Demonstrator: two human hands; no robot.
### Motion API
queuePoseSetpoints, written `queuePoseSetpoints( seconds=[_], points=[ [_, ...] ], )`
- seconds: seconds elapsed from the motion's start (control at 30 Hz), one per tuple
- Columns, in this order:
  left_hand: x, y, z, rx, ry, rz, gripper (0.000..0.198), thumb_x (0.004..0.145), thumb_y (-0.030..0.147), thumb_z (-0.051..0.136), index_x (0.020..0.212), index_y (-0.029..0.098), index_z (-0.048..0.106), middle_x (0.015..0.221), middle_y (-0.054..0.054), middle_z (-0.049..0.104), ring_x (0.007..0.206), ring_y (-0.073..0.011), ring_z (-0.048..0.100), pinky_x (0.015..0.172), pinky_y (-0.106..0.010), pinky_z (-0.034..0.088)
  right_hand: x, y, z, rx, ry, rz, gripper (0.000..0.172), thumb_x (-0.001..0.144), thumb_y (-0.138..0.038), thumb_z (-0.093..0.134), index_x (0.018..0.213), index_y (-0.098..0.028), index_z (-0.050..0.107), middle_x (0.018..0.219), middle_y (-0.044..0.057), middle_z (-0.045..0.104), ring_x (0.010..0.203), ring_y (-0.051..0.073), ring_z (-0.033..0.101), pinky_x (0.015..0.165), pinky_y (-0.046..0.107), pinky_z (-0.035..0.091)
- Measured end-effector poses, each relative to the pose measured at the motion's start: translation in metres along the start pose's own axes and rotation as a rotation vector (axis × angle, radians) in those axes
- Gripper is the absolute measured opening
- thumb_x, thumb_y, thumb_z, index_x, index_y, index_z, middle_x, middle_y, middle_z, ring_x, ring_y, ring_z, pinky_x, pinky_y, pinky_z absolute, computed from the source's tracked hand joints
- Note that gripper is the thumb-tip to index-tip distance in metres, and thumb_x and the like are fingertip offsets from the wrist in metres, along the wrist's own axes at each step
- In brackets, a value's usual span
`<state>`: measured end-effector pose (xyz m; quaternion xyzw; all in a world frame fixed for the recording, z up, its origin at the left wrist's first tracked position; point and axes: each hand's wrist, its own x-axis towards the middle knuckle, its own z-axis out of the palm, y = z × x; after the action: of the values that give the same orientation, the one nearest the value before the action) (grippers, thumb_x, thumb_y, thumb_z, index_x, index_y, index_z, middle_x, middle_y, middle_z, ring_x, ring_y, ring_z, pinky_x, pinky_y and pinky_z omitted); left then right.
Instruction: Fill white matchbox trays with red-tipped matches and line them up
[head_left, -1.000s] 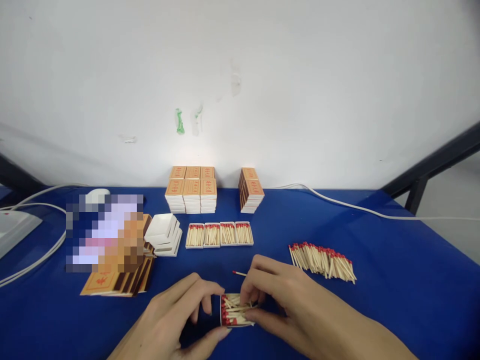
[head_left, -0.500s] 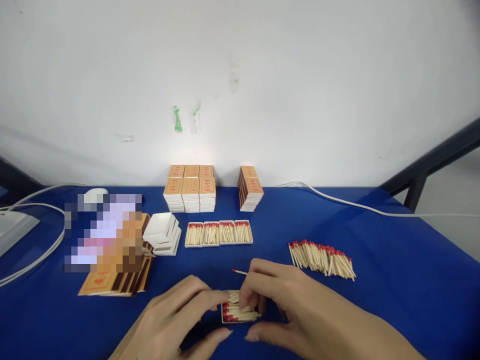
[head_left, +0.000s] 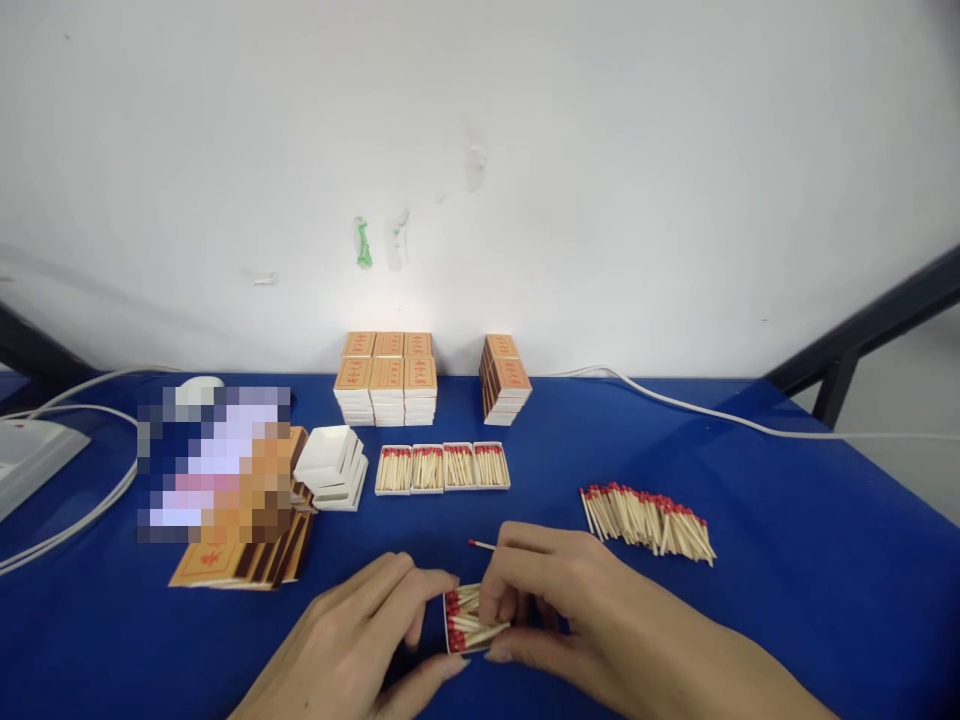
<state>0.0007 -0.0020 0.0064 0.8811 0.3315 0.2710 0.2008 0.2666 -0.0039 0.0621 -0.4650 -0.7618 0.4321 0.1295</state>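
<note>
A white matchbox tray [head_left: 448, 637] lies on the blue table near its front, with red-headed matches [head_left: 465, 620] inside. My left hand [head_left: 360, 630] holds the tray's left end, index fingertip at the far corner and thumb at the near one. Over the tray's right part, my right hand [head_left: 555, 600] has curled fingers pressed on the matches and its thumb by the near edge. That hand hides the tray's right end. A single match [head_left: 481, 545] lies just beyond the tray, partly behind my right knuckles.
Several filled trays [head_left: 442, 468] form a row behind my hands. To the right lies a heap of loose matches [head_left: 649, 520]. Stacked white trays [head_left: 328, 465] and flat matchbox sleeves [head_left: 240, 560] are at left. Finished matchboxes [head_left: 386, 380] stand by the wall, and a white cable [head_left: 697, 408] runs right.
My right thumb has moved slightly left to the tray's near edge. The matches that stuck out at the right now lie further in. The view has shifted a little.
</note>
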Motion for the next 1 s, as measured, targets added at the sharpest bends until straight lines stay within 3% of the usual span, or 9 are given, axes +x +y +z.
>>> queuePoseSetpoints(
  seconds=[0.17, 0.27, 0.37, 0.57, 0.73, 0.83, 1.0],
  points=[
    [-0.003, -0.001, 0.001, -0.031, -0.004, -0.018, 0.023, 0.109, 0.031, 0.076, 0.129, 0.030, 0.065, 0.090, 0.006, 0.065, 0.073, -0.0133, 0.072, 0.066, -0.020, 0.060, -0.002, 0.005, -0.001, -0.005, 0.034, -0.026, 0.021, 0.097, -0.027, 0.090, 0.107, -0.029, 0.072, 0.111, -0.006, 0.070, 0.091, 0.011, 0.069, 0.079, 0.023, 0.054],
    [-0.008, -0.002, 0.001, -0.054, -0.002, -0.052, 0.037, 0.102, 0.023, 0.080, 0.133, 0.031, 0.061, 0.091, 0.007, 0.065, 0.074, -0.0123, 0.072, 0.070, -0.020, 0.061, 0.001, 0.013, 0.000, -0.135, 0.212, -0.036, 0.015, 0.108, -0.038, 0.077, 0.120, -0.030, 0.071, 0.116, -0.001, 0.069, 0.088, 0.015, 0.069, 0.076, 0.030, 0.055],
    [-0.010, -0.003, 0.002, -0.070, 0.012, -0.076, 0.046, 0.099, 0.022, 0.079, 0.139, 0.030, 0.058, 0.090, 0.008, 0.063, 0.072, -0.0113, 0.072, 0.071, -0.019, 0.061, 0.007, 0.025, 0.005, -0.336, 0.410, -0.060, 0.006, 0.112, -0.027, 0.068, 0.117, -0.026, 0.069, 0.115, 0.002, 0.067, 0.079, 0.017, 0.066, 0.071, 0.035, 0.052],
    [-0.004, -0.002, 0.000, -0.072, -0.022, -0.059, 0.020, 0.104, 0.021, 0.071, 0.120, 0.029, 0.062, 0.086, 0.007, 0.059, 0.067, -0.0092, 0.066, 0.062, -0.017, 0.055, 0.013, 0.038, 0.012, -0.465, 0.319, -0.137, 0.010, 0.108, -0.014, 0.071, 0.103, -0.023, 0.070, 0.104, 0.001, 0.068, 0.078, 0.018, 0.068, 0.068, 0.034, 0.051],
    [-0.002, -0.001, 0.001, -0.056, -0.020, -0.097, 0.030, 0.101, 0.020, 0.074, 0.126, 0.030, 0.062, 0.083, 0.009, 0.059, 0.065, -0.0094, 0.064, 0.062, -0.018, 0.054, 0.012, 0.041, 0.015, -0.609, 0.384, -0.221, 0.014, 0.113, -0.017, 0.061, 0.102, -0.021, 0.069, 0.100, 0.003, 0.067, 0.083, 0.022, 0.066, 0.066, 0.036, 0.048],
    [-0.001, -0.002, 0.002, -0.053, 0.002, -0.079, 0.029, 0.101, 0.020, 0.073, 0.126, 0.030, 0.062, 0.082, 0.009, 0.059, 0.063, -0.0094, 0.063, 0.061, -0.018, 0.054, 0.010, 0.036, 0.013, -0.568, 0.411, -0.272, 0.017, 0.117, -0.020, 0.057, 0.106, -0.022, 0.069, 0.102, 0.003, 0.067, 0.085, 0.021, 0.065, 0.067, 0.036, 0.048],
    [-0.002, -0.003, 0.002, -0.050, 0.005, -0.086, 0.027, 0.102, 0.021, 0.073, 0.126, 0.029, 0.062, 0.083, 0.009, 0.060, 0.064, -0.0096, 0.062, 0.060, -0.019, 0.053, 0.007, 0.021, 0.014, -0.457, 0.318, -0.382, 0.017, 0.117, -0.018, 0.058, 0.103, -0.021, 0.067, 0.100, 0.001, 0.067, 0.083, 0.016, 0.064, 0.066, 0.031, 0.049]
  ],
)
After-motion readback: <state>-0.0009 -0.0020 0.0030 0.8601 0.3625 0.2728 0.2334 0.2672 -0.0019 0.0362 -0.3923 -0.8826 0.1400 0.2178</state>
